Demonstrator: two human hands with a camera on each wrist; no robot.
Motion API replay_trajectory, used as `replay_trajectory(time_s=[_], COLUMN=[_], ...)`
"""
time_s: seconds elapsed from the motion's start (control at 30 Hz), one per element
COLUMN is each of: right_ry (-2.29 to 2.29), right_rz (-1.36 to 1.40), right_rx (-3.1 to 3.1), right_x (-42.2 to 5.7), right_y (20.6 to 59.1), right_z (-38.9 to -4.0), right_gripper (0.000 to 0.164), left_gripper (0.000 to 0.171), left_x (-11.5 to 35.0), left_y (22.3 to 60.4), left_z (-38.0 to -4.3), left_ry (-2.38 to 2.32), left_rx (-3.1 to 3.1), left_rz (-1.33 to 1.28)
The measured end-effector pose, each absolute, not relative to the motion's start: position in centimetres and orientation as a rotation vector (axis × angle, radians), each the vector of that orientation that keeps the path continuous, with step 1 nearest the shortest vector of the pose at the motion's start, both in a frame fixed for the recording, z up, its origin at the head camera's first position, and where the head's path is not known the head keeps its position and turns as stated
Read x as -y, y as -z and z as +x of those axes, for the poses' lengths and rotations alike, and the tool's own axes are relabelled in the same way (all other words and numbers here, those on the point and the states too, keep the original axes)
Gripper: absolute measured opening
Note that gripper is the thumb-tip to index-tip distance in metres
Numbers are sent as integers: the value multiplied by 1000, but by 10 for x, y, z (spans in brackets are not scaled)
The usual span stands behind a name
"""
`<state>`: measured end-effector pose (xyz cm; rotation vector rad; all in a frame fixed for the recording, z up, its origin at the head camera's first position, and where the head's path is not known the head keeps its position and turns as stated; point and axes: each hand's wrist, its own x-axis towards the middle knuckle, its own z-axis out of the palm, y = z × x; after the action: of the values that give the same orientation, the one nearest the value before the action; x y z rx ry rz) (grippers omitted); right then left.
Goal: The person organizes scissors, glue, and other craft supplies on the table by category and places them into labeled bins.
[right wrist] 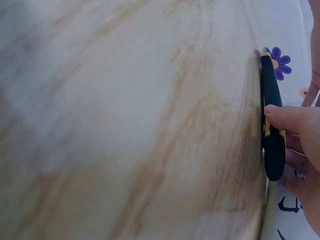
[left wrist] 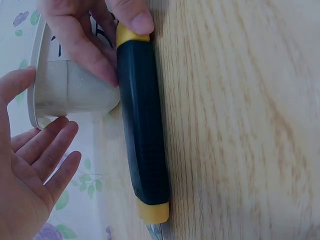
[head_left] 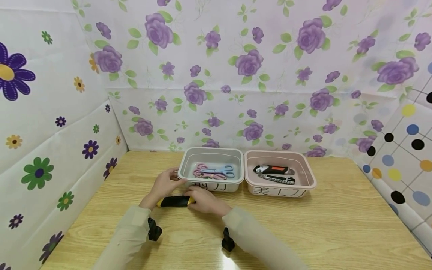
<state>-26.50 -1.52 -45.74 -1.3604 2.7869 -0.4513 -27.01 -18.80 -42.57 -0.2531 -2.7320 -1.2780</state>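
Observation:
On the table in front of the grey bin [head_left: 210, 151] lies a black utility knife [head_left: 173, 201] with yellow ends. My right hand [head_left: 206, 201] grips it by its right part, thumb on the near side, seen closely in the right wrist view. A bit of metal blade [left wrist: 156, 231] shows at the knife's other end in the left wrist view. My left hand [head_left: 163, 187] holds the bin's front left corner, thumb at the rim and fingers along the side. Inside the bin lie pink scissors [head_left: 201, 171] and blue scissors [head_left: 219, 171].
Right beside the grey bin stands a pink bin [head_left: 308, 170] holding a black and orange utility knife [head_left: 273, 170] and a silver and black one [head_left: 278, 179]. Both bins have labels on their fronts. Flower-patterned sheets [head_left: 222, 82] close off the table's back and left.

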Motion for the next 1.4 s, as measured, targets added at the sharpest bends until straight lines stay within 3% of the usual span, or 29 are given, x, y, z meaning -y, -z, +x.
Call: replay_trajectory(time_s=[1.4], right_ry=[737], right_rz=[-1485], right_rx=[-2697], right_x=[-67], right_y=[433], right_z=[-245], right_gripper=[36], left_gripper=[58], left_x=[187], left_y=[424], left_z=[-268], left_ry=[1290], left_rx=[2734], left_rz=[-271])
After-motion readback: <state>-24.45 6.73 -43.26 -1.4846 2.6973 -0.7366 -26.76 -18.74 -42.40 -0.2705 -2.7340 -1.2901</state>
